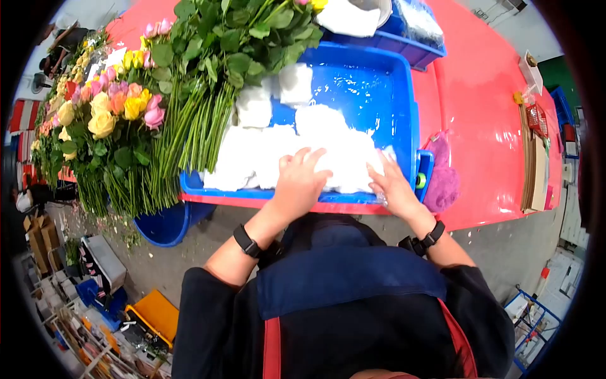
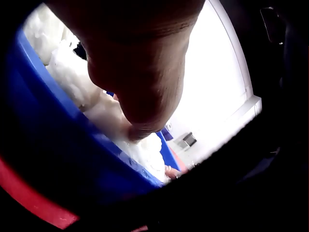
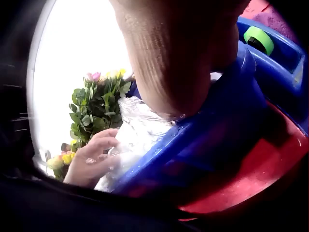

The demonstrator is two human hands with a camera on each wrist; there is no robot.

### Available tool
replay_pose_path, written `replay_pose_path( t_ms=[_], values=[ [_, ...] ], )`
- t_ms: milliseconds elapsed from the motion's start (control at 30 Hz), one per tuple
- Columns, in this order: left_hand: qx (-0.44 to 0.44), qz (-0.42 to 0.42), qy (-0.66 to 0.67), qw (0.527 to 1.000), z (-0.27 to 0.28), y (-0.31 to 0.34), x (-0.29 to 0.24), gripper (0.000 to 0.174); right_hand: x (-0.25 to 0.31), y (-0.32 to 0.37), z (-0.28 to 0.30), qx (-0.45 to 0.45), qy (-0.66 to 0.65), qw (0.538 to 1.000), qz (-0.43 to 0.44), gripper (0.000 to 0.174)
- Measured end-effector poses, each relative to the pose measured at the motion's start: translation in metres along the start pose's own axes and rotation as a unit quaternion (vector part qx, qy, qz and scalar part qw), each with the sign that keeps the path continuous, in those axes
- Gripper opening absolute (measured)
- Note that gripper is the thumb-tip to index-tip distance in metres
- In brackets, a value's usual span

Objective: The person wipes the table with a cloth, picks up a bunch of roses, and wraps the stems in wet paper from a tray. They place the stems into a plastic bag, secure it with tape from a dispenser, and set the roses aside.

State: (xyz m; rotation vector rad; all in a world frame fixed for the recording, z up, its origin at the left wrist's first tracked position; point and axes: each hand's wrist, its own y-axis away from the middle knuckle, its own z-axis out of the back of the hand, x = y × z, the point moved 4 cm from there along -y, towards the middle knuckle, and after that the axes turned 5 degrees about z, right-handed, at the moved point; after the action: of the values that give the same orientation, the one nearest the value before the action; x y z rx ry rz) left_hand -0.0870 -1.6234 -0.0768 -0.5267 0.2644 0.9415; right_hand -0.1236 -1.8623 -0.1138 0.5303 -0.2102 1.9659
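In the head view, soft white wads [image 1: 278, 148], wet and crumpled, fill the near side of a blue tub [image 1: 413, 101] with water in it. My left hand [image 1: 300, 180] rests on the wads near the tub's front rim, fingers spread. On the right, my right hand [image 1: 394, 189] touches the end of the same white pile with fingers extended, just inside the rim. The right wrist view shows the white material [image 3: 140, 125] shiny and wrinkled, with the left hand [image 3: 94, 159] lying against it. In the left wrist view, the thumb side of the left hand [image 2: 145, 96] covers part of the wads.
Cut rose stems [image 1: 202, 126] with leaves lie over the tub's left side, beside bunches of roses [image 1: 104, 114]. Behind the tub stands a blue crate [image 1: 416, 54]. A purple cloth [image 1: 444, 186] lies right of it on the red table cover [image 1: 486, 139]. A blue bucket [image 1: 165, 224] stands below.
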Motion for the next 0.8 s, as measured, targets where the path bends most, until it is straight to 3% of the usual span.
replay_pose_path(
  t_ms=[67, 167, 267, 300, 400, 433, 533, 600, 633, 700, 800],
  values=[
    [0.038, -0.025, -0.027, 0.999, -0.006, 0.000, -0.006, 0.008, -0.008, -0.004, -0.004, 0.029, -0.054, 0.997, -0.037, 0.049],
    [0.049, -0.021, -0.044, 0.998, -0.014, -0.008, -0.010, 0.006, -0.018, -0.013, -0.002, 0.043, -0.067, 0.997, -0.013, 0.050],
    [0.073, -0.006, -0.010, 0.997, -0.010, -0.011, -0.008, 0.010, -0.018, -0.023, 0.023, 0.163, -0.080, 0.982, -0.052, 0.048],
    [0.080, -0.003, -0.003, 0.997, -0.004, -0.013, -0.008, 0.013, -0.013, -0.033, 0.034, 0.199, 0.036, 0.979, -0.036, 0.049],
    [0.057, 0.033, 0.173, 0.983, 0.013, -0.018, 0.005, 0.015, -0.030, -0.062, 0.041, 0.211, 0.014, 0.977, 0.001, 0.048],
    [0.023, 0.035, 0.160, 0.986, 0.025, -0.021, 0.011, 0.016, -0.015, -0.071, 0.058, 0.083, -0.077, 0.993, -0.019, 0.041],
    [-0.056, 0.051, 0.082, 0.994, 0.079, -0.035, 0.034, 0.015, -0.011, -0.073, 0.043, 0.065, -0.041, 0.994, 0.077, 0.030],
    [-0.128, 0.052, 0.021, 0.990, 0.114, -0.039, 0.070, 0.010, -0.005, -0.085, 0.063, 0.131, -0.068, 0.988, 0.051, 0.027],
    [-0.166, 0.073, -0.038, 0.983, 0.131, -0.042, 0.085, 0.009, -0.005, -0.093, 0.070, 0.081, -0.069, 0.994, 0.029, 0.025],
    [-0.190, 0.164, -0.136, 0.958, 0.156, -0.048, 0.108, 0.020, -0.001, -0.106, 0.086, -0.019, -0.084, 0.996, -0.021, 0.020],
    [-0.136, 0.252, -0.194, 0.938, 0.154, -0.052, 0.148, 0.037, -0.004, -0.134, 0.095, -0.055, -0.069, 0.996, -0.009, 0.017]
  ],
)
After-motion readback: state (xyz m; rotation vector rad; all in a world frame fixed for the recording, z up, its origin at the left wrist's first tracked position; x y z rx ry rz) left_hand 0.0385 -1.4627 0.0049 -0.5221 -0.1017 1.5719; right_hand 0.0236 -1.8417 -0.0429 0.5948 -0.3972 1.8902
